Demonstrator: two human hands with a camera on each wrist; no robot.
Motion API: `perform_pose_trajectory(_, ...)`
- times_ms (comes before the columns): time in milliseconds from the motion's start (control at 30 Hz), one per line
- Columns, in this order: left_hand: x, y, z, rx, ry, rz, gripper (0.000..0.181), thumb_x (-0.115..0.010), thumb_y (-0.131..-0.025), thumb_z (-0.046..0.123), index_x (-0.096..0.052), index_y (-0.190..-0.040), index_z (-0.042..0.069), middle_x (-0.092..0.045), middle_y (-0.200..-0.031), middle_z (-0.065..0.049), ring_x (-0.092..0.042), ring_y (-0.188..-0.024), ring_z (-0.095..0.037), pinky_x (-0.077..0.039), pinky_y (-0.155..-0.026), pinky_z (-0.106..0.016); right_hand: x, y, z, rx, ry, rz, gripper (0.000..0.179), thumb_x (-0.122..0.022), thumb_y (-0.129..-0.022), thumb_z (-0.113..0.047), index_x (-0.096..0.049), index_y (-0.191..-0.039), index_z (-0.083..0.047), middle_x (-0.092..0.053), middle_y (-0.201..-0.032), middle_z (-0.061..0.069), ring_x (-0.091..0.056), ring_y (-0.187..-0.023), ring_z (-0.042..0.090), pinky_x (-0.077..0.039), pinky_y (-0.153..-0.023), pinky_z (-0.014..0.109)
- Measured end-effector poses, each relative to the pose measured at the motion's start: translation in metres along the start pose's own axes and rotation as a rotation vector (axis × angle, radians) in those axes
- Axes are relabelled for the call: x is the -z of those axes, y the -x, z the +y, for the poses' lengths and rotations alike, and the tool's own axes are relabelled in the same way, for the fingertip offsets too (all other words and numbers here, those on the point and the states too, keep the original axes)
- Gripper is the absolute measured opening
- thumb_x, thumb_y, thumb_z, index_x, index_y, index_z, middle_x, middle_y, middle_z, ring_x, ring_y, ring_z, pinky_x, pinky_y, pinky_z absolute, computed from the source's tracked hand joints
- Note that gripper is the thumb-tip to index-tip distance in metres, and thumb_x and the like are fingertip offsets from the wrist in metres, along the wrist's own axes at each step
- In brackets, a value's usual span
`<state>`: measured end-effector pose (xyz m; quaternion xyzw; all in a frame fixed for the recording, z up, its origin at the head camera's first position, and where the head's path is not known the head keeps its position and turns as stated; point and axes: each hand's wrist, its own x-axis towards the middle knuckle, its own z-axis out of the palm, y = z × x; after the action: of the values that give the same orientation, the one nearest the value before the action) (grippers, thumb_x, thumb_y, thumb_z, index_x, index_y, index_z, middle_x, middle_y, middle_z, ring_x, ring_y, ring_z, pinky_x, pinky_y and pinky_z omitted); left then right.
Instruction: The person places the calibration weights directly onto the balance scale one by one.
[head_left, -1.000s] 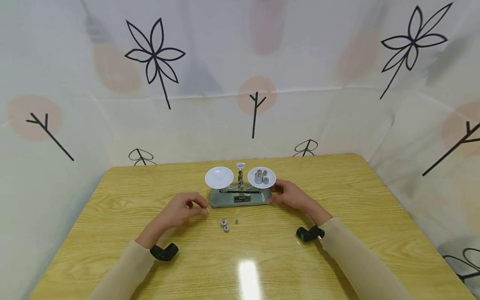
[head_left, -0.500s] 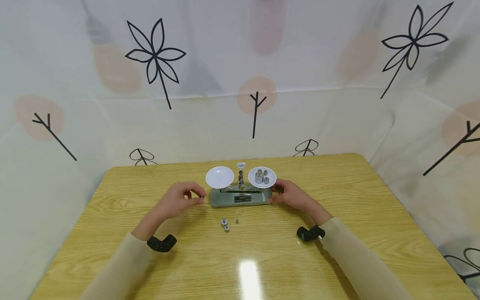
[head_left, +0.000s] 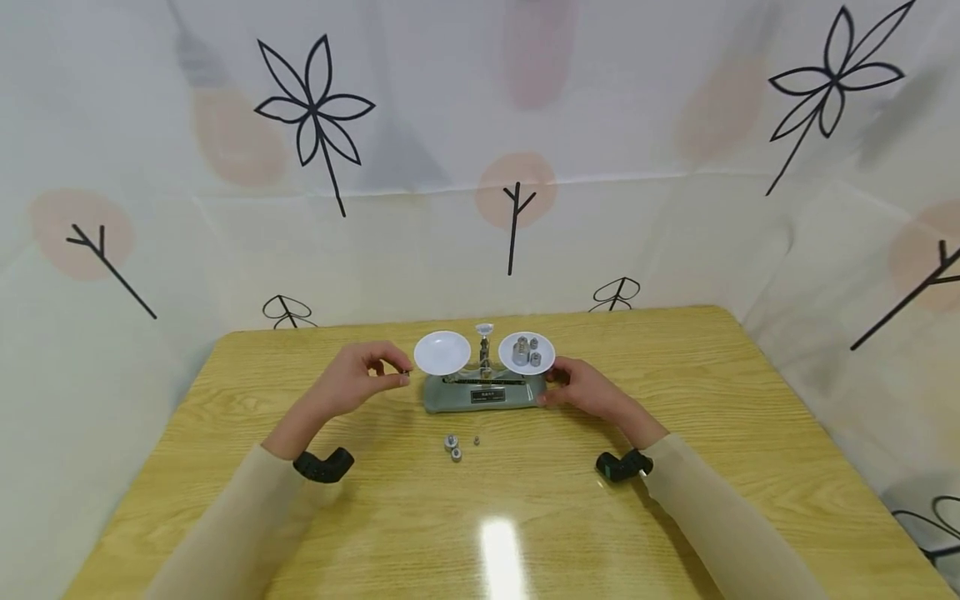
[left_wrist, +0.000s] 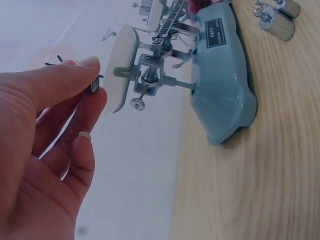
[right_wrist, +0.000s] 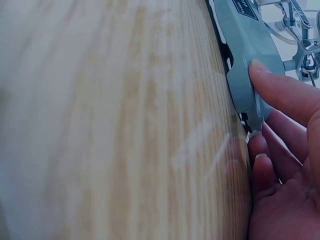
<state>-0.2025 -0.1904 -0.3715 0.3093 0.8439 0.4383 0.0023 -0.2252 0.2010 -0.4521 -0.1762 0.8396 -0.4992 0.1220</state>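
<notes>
A grey-green balance scale (head_left: 453, 402) stands toward the back of the table. Between thumb and fingertips my left hand (head_left: 358, 377) pinches a small metal weight (left_wrist: 92, 87), mostly covered by the fingers. That hand is raised just left of the scale's bare left pan (head_left: 442, 353). In the white right pan (head_left: 546, 367) stand several metal weights (head_left: 521, 356). My right hand (head_left: 588, 392) grips the right end of the scale's base, thumb on the front face in the right wrist view and some fingers hidden behind.
In front of the scale, two metal weights (head_left: 451, 443) stand close together and a tiny one (head_left: 476, 441) sits to their right. The wooden table (head_left: 360, 533) ends at a patterned cloth backdrop (head_left: 420, 250). Each wrist carries a black camera mount (head_left: 324, 465).
My left hand has risen and moved away from me, from low beside the base up to the left pan's edge, carrying the small weight. The right hand stays on the base.
</notes>
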Motion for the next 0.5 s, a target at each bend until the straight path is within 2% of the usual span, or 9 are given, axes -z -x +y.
perform_pose_trajectory(100, 0.001, -0.005, 0.001, -0.008, 0.003, 0.000, 0.012, -0.075, -0.090, 0.008, -0.074, -0.099, 0.015, -0.071, -0.099, -0.007, -0.063, -0.087, -0.018, -0.049, -0.068, -0.036, 0.001, 0.000, 0.003, -0.001, 0.004, 0.008, 0.043, -0.080, -0.082, -0.003, -0.060, -0.118, 0.006, -0.056, -0.105, 0.016, -0.049, -0.098, 0.032, -0.041, -0.082, 0.037)
perform_pose_trajectory(200, 0.002, -0.009, 0.004, -0.002, -0.001, 0.005, 0.012, -0.075, -0.090, 0.008, -0.074, -0.100, 0.014, -0.071, -0.099, -0.002, -0.062, -0.089, -0.021, -0.049, -0.069, -0.039, 0.002, 0.000, 0.007, 0.000, 0.007, 0.013, 0.044, -0.082, -0.081, -0.007, -0.061, -0.118, 0.003, -0.057, -0.104, 0.013, -0.049, -0.097, 0.028, -0.042, -0.083, 0.037)
perform_pose_trajectory(367, 0.001, -0.015, 0.006, 0.016, -0.016, 0.011, 0.012, -0.076, -0.089, 0.009, -0.075, -0.099, 0.015, -0.070, -0.099, 0.003, -0.063, -0.090, -0.019, -0.050, -0.071, -0.037, 0.002, 0.000, 0.006, 0.011, 0.005, 0.011, 0.043, -0.082, -0.081, -0.009, -0.061, -0.117, 0.003, -0.057, -0.103, 0.012, -0.049, -0.096, 0.027, -0.043, -0.082, 0.037)
perform_pose_trajectory(400, 0.001, -0.016, 0.006, 0.018, -0.021, 0.012, 0.012, -0.076, -0.089, 0.009, -0.075, -0.099, 0.015, -0.070, -0.099, 0.003, -0.062, -0.090, -0.018, -0.050, -0.071, -0.036, 0.002, 0.002, 0.001, 0.008, 0.004, 0.007, 0.043, -0.081, -0.081, -0.007, -0.061, -0.117, 0.004, -0.057, -0.104, 0.013, -0.049, -0.096, 0.029, -0.043, -0.083, 0.038)
perform_pose_trajectory(500, -0.001, -0.020, 0.006, 0.011, -0.013, 0.012, 0.012, -0.077, -0.088, 0.009, -0.076, -0.098, 0.015, -0.070, -0.100, 0.003, -0.063, -0.089, -0.017, -0.050, -0.070, -0.034, 0.002, 0.002, 0.001, 0.014, 0.003, 0.003, 0.043, -0.081, -0.082, -0.008, -0.061, -0.118, 0.004, -0.057, -0.104, 0.013, -0.049, -0.096, 0.029, -0.042, -0.082, 0.038)
